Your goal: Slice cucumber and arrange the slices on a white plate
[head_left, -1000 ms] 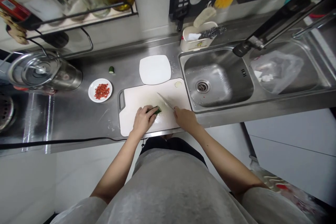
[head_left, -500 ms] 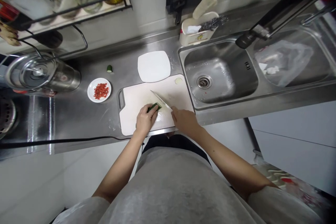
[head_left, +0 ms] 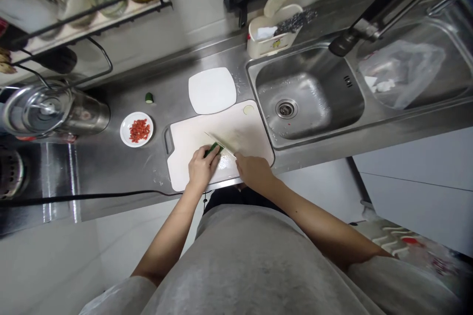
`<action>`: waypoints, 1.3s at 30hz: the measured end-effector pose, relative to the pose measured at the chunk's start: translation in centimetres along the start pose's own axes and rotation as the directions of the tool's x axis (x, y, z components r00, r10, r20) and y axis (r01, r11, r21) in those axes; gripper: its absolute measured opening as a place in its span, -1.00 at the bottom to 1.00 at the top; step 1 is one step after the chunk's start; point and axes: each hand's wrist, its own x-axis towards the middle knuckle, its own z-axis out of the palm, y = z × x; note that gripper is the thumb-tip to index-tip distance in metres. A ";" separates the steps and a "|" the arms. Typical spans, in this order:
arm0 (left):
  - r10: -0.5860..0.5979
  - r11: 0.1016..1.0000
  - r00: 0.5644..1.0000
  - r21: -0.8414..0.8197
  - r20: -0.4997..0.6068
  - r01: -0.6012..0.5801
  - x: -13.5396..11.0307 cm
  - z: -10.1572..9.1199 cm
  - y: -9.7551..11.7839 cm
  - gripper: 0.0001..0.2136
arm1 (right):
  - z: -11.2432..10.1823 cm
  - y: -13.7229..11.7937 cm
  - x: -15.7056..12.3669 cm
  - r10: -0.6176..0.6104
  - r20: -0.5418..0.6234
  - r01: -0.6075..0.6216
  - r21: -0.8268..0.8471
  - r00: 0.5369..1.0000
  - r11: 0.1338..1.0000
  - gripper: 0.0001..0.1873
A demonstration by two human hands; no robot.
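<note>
Slicing on the board [head_left: 185,170], I judge little remains: left fingers [head_left: 210,158] pinch the cucumber stub [head_left: 212,148], right fingers [head_left: 244,163] grip the knife [head_left: 219,142].

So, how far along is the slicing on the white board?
Done: chopped red bits in the small round white dish; one pale slice lies at the white plastic cutting board's far corner. In hand: left hand steadies a short green cucumber piece, right hand holds a steel knife on it. Left: that stub.

green cucumber [head_left: 213,148], white cutting board [head_left: 192,133]
</note>
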 end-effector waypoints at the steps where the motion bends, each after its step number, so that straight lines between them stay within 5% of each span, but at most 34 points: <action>1: 0.008 1.000 1.000 -0.007 0.002 -0.008 0.0 0.0 -0.1 -0.70 | 0.0 0.0 0.0 -0.006 0.003 0.006 0.013 1.000 1.000 -0.58; 39: 0.098 0.992 0.992 -0.075 -0.079 -0.104 -0.1 1.2 -0.9 -0.76 | 0.2 -0.8 0.8 -0.027 -0.037 0.026 -0.018 0.999 0.999 -0.71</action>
